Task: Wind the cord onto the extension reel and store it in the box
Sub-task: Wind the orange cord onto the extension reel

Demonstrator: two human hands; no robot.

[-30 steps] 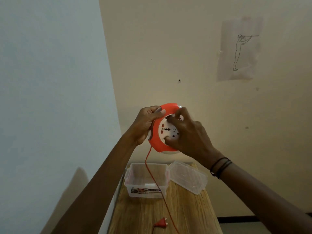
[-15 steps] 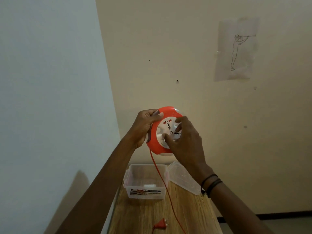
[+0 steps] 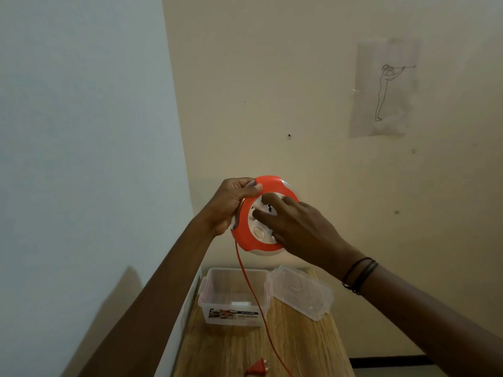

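Left hand (image 3: 231, 205) clamps the reel (image 3: 246, 235) rim; right hand (image 3: 296, 227) fingers, pressed on the hub, have rotated it, shortening the loose cord (image 3: 253, 292): winding continues.

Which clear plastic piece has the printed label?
The box, left of the pair, open side up, with the cord hanging in front. The lid beside it is unlabelled.

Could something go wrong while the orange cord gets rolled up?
Maybe. The cord hangs in front of the open box, so pulling it in could tip or drag the box. The plug lies on the table and might swing up and knock something. Both hands, left and right, hold the reel up in the air, so a slip could drop it.
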